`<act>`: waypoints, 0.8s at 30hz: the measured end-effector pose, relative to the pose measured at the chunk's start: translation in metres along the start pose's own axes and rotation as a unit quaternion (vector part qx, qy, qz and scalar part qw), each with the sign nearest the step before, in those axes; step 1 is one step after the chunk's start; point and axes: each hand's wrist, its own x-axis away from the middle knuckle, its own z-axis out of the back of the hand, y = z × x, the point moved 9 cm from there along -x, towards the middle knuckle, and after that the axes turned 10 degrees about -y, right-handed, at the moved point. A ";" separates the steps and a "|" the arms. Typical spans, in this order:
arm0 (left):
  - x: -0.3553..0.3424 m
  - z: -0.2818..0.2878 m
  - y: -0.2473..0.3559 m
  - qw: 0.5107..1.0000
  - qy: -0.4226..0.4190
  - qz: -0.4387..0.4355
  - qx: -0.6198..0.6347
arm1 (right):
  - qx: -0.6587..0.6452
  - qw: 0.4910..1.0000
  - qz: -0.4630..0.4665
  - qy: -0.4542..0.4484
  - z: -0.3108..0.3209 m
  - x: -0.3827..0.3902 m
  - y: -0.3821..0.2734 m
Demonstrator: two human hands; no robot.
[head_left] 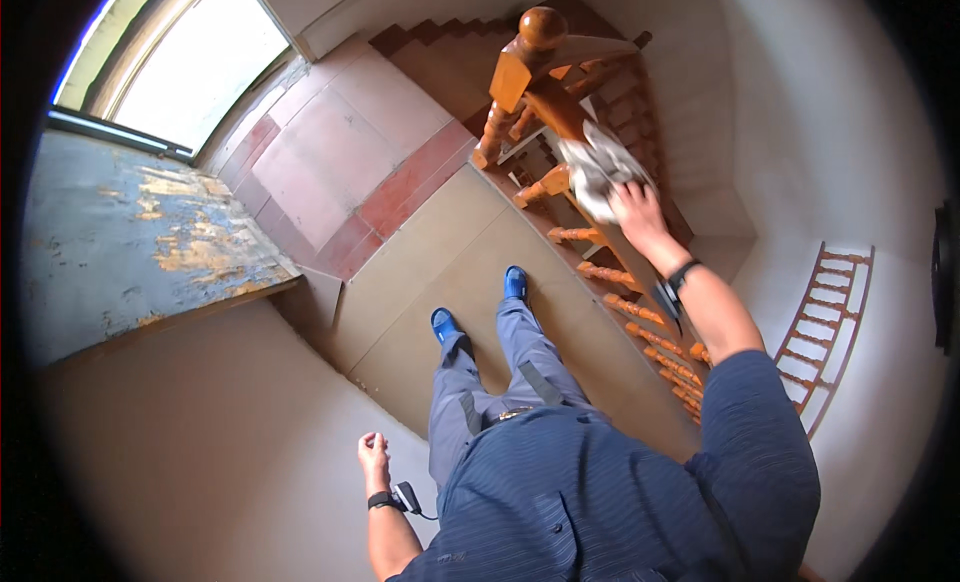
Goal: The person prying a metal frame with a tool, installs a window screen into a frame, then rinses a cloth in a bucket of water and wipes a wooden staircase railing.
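Observation:
My right hand (637,210) presses a crumpled whitish-grey cloth (603,172) onto the sloping wooden handrail (557,107). The fingers lie over the cloth, and the fabric hides the rail beneath it. Just beyond the cloth stands a varnished orange-brown newel post (512,77) topped by a round ball. Turned balusters (608,274) run below the rail towards me. My left hand (373,456) hangs low at my side, away from the railing, its fingers curled in. Nothing shows in it.
Tan floor tiles (440,252) lie under my blue slippers (445,325), with pink and red tiles (330,147) farther off. Stair steps (440,62) go off at the back. To the left are a peeling blue door (150,232) and a bright opening. Another railing (825,312) shows at the right.

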 end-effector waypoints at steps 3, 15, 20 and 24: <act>-0.015 -0.042 0.028 0.999 -0.044 0.006 -0.018 | -0.081 0.996 -0.036 -0.027 -0.025 0.123 0.036; 0.094 -0.323 0.576 0.678 0.055 -0.697 -0.229 | -0.524 0.756 -0.393 -0.014 -0.095 0.262 0.125; 0.188 -0.358 0.700 0.655 0.107 -0.747 -0.039 | -0.456 0.859 -0.231 -0.020 -0.068 0.084 0.084; 0.182 -0.362 0.690 0.713 0.036 -0.700 0.015 | -0.162 0.920 -0.264 0.240 -0.048 -0.011 0.097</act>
